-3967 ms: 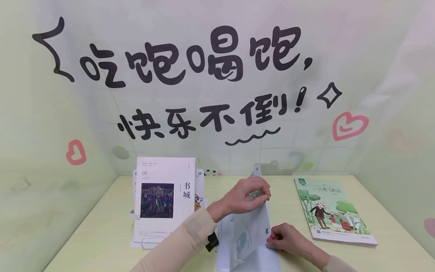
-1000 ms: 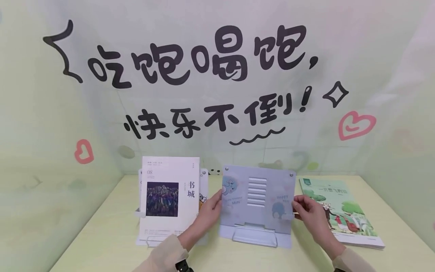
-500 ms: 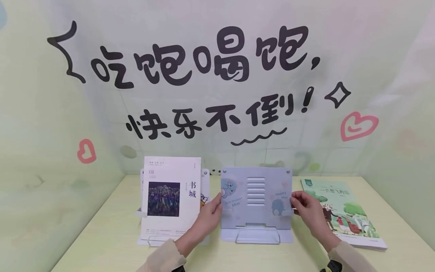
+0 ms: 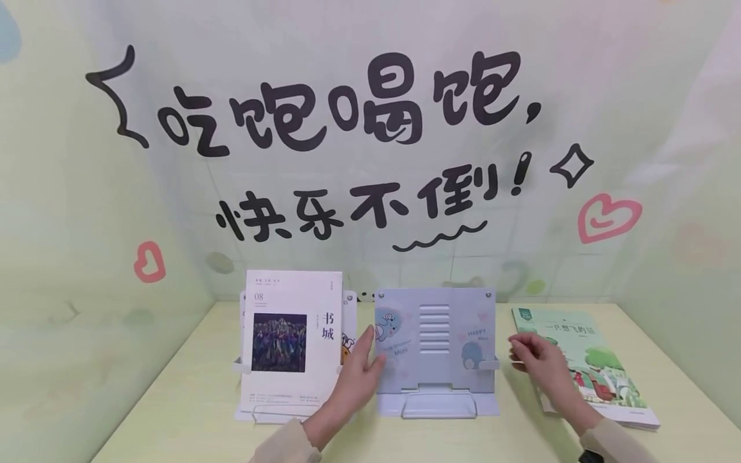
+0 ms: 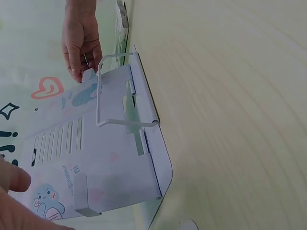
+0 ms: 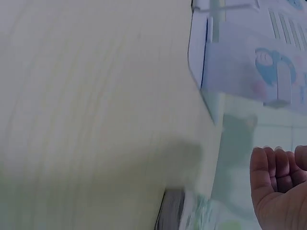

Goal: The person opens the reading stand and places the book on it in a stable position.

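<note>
A pale lilac book stand point(image 4: 405, 373) with a cartoon dinosaur print stands propped up on the table, its wire rest point(image 5: 99, 91) folded out at the front. By its left edge is my left hand point(image 4: 360, 376), fingers fairly straight and thumb apart; it grips nothing. Whether it still touches the edge I cannot tell. My right hand point(image 4: 544, 366) hovers off the stand's right side with loosely bent fingers and nothing in them. In the right wrist view a gap shows between that hand point(image 6: 280, 191) and the stand point(image 6: 235, 67).
To the left, a white magazine point(image 4: 289, 379) leans on a second stand point(image 4: 349, 312). A green picture book point(image 4: 613, 373) lies flat on the table point(image 4: 173, 386) at the right, partly behind my right hand. A printed wall sheet point(image 4: 347, 257) closes off the back.
The stand, turned sideways and tilted earlier, now faces me upright. Both hands held its side edges half a second ago; the right has since come away, and the left has loosened.
</note>
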The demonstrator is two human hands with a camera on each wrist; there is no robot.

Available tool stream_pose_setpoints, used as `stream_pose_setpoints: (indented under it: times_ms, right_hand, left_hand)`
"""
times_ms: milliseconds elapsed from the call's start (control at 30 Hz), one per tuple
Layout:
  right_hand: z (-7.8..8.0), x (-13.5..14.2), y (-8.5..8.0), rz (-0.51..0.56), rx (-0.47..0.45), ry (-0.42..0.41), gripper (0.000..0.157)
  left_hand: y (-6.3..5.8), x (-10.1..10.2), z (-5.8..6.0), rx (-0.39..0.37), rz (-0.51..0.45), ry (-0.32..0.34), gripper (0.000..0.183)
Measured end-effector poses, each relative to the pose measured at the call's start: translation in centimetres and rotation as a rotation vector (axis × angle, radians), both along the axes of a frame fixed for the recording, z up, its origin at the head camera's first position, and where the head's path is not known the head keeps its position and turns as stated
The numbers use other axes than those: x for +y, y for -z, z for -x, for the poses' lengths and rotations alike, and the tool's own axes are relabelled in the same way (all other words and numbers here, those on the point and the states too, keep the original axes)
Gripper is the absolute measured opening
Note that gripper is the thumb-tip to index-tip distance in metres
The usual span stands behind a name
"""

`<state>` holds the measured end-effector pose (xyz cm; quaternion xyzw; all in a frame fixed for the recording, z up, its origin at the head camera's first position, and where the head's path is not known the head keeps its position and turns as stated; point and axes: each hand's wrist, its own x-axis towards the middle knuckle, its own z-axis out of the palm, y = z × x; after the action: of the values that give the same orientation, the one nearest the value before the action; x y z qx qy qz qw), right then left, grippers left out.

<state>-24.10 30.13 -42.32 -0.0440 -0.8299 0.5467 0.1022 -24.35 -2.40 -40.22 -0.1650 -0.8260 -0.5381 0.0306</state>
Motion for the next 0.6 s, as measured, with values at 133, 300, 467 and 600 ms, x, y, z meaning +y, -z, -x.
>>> stream_pose_setpoints:
  times_ms: [133, 300, 467, 600]
  right_hand:
    - [-1.5, 4.5, 0.3, -0.178, 0.011, 0.088, 0.031]
    - [-3.9, 10.6, 0.6, -0.421, 0.004, 0.245, 0.031]
    - [-5.4, 14.6, 1.3, -0.548, -0.058, 0.320, 0.029]
    - [-5.9, 15.9, 1.8, -0.563, -0.151, 0.321, 0.030]
  left_hand:
    - [0.0, 1.1, -0.4, 0.152, -0.076, -0.025, 0.057]
    - [0.0, 3.6, -1.8, 0.219, -0.160, 0.085, 0.053]
    - [0.6, 6.7, -3.5, 0.125, -0.262, 0.271, 0.047]
    - [1.2, 9.4, -4.7, -0.055, -0.310, 0.364, 0.046]
